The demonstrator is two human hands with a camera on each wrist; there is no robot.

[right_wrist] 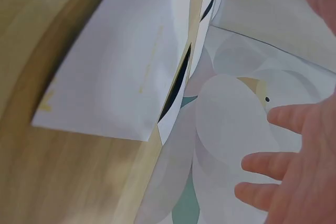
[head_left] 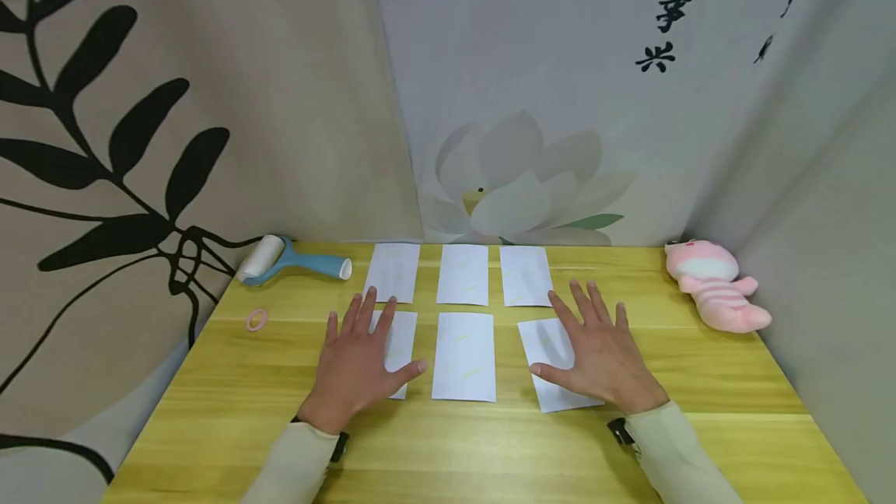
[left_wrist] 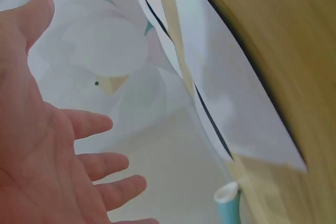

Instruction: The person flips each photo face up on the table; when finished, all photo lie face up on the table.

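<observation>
Several white paper cards lie in two rows on the wooden table; the front middle card (head_left: 463, 356) shows faint yellow marks. My left hand (head_left: 357, 364), fingers spread, is over the front left card (head_left: 402, 344) and hides much of it. Over the front right card (head_left: 553, 344), which lies slightly askew, is my right hand (head_left: 602, 352), also with spread fingers. Neither hand holds anything. In the left wrist view the left palm (left_wrist: 42, 161) faces a curtain and a card (left_wrist: 226, 77). The right wrist view shows the right fingers (right_wrist: 268, 166) apart from a card (right_wrist: 115, 61).
At the back left lies a lint roller (head_left: 301, 261) with a blue handle. A small pink ring (head_left: 257, 320) sits in front of it. A pink plush toy (head_left: 717, 286) rests at the right edge of the table (head_left: 700, 442). Printed curtains (head_left: 315, 99) hang behind.
</observation>
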